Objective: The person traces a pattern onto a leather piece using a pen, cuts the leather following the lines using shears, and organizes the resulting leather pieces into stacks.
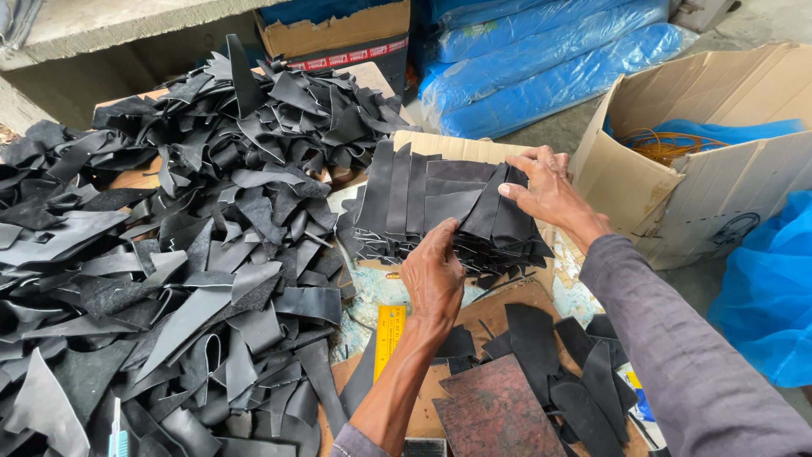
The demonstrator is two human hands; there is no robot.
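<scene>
Stacked black leather pieces (440, 207), cut to roughly the same oblong shape and fanned out in a row, sit between the two hands at the middle of the worktable. Nearest the camera lie a dark reddish board (495, 415), a few loose black offcuts (584, 381) and a yellow ruler (387, 337). Just beyond them the left hand (433, 275) presses against the near edge of the stack, fingers curled onto the pieces. The right hand (545, 190), in a grey sleeve, grips the stack's far right corner, fingers spread over the top pieces. To the left spreads a large heap of black leather scraps (169, 245). Farther off stand an open cardboard box (702, 178) and blue plastic-wrapped bundles (541, 59).
</scene>
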